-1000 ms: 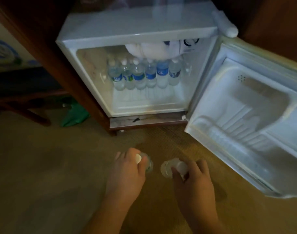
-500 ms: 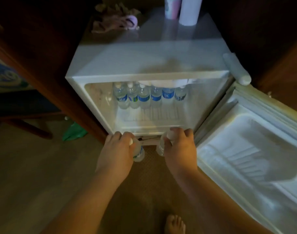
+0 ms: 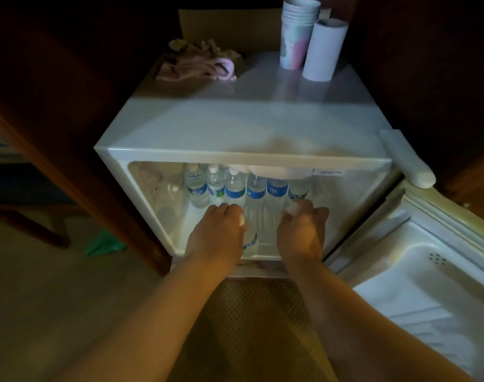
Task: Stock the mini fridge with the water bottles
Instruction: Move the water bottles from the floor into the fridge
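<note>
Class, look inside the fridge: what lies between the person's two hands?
In the head view, only bare ribbed fridge floor lies between the left hand and right hand; the row of bottles stands behind.

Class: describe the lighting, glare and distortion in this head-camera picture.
Head view: dim overall; the mini fridge interior is the brightest area; soft glare on its top; surrounding cabinet nearly black; wide-angle lens bends the open door; both hands are slightly soft.

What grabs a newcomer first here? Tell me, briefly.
The lit mini fridge stands open, a row of water bottles along its back wall. In front, the left hand and right hand each reach in gripping a bottle by the cap. Stacked paper cups stand on top.
</note>
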`<act>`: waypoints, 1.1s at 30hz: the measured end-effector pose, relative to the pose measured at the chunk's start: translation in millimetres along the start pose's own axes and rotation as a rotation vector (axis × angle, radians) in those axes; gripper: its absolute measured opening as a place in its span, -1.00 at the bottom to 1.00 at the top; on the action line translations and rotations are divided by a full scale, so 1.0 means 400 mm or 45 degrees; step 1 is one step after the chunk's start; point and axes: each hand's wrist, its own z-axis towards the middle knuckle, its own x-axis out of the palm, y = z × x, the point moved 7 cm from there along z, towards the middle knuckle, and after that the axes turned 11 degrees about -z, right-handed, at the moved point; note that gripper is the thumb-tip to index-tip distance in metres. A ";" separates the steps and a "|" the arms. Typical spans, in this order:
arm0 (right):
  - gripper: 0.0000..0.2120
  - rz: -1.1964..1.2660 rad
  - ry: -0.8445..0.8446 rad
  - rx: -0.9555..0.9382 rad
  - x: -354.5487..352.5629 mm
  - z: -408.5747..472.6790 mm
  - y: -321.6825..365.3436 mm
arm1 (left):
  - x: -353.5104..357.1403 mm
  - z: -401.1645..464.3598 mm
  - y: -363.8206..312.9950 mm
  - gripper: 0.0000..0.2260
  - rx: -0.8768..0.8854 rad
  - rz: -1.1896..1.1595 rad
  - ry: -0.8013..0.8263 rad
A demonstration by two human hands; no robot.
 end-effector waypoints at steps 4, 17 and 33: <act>-0.72 -0.025 -0.142 0.044 0.011 0.087 -0.008 | 0.024 0.048 -0.005 -0.83 0.223 -0.003 -0.050; -0.52 0.233 -0.308 0.030 0.084 0.245 -0.028 | 0.179 0.261 -0.013 -0.76 0.549 0.134 0.009; -0.72 0.150 -0.518 0.055 0.087 0.252 -0.087 | 0.260 0.357 0.015 -0.64 0.408 -0.077 -0.067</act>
